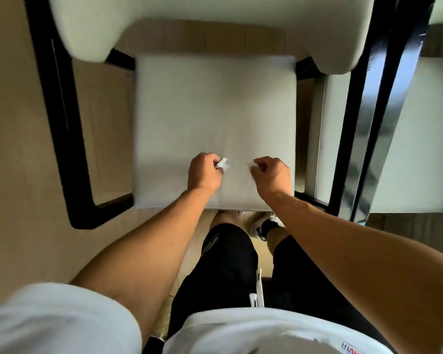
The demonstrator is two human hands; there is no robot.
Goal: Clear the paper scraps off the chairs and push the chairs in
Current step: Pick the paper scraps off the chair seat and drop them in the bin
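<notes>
The left hand [204, 172] curls its fingers around a small white paper scrap [222, 164], which sticks out past the fingertips. The right hand [271, 173] pinches a second scrap [251, 164] between thumb and fingers; most of that piece is hidden inside the grip, and its pale edge blurs into the cushion. Both hands hover over the front part of the seat cushion [215, 111] of a chair with a dark frame [59, 118]; whether the scraps touch the fabric is hard to tell. The padded backrest [189, 19] is cut off by the top edge. To the right, a second chair [409, 139] stands just beside the first, only partly in view, its glossy black frame smeared by motion blur. Below, black shorts [228, 272] and one sneaker [264, 226] show; the other foot is mostly hidden under the seat edge.
</notes>
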